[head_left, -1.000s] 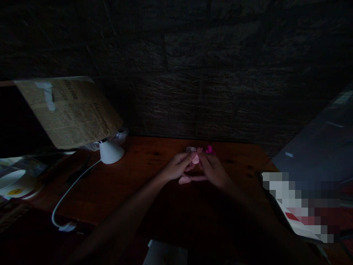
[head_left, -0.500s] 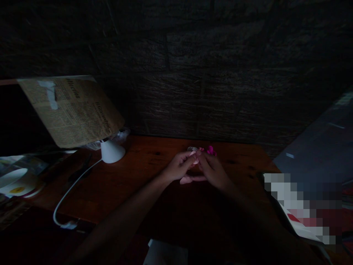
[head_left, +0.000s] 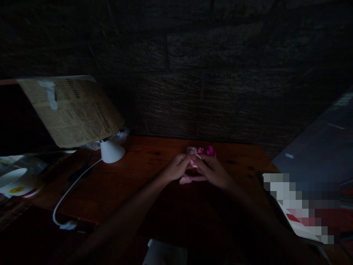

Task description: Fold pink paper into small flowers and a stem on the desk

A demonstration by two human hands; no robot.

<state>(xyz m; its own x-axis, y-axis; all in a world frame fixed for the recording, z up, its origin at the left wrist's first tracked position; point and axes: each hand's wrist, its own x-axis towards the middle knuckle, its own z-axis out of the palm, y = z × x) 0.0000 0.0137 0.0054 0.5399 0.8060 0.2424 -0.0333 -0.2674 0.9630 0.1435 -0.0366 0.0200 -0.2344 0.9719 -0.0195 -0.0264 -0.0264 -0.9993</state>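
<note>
The scene is very dark. My left hand (head_left: 176, 170) and my right hand (head_left: 213, 171) meet over the middle of a reddish wooden table (head_left: 132, 184), fingertips pinched together. Between the fingers sits a small pale pink piece (head_left: 194, 163) that I cannot identify. Just behind the fingertips lie bright magenta bits (head_left: 209, 150) and a small pale lump (head_left: 191, 149) on the table. Both hands have their fingers curled inward.
A white lamp base (head_left: 110, 151) with a white cord (head_left: 68, 191) stands at the left, under a sheet of newspaper (head_left: 71, 110). A white dish (head_left: 13, 180) lies at far left. A dark brick wall (head_left: 206, 73) backs the table. White paper (head_left: 165, 254) lies at the near edge.
The right hand's fingers have shifted slightly left and down over the left fingertips. The arms stay where they were.
</note>
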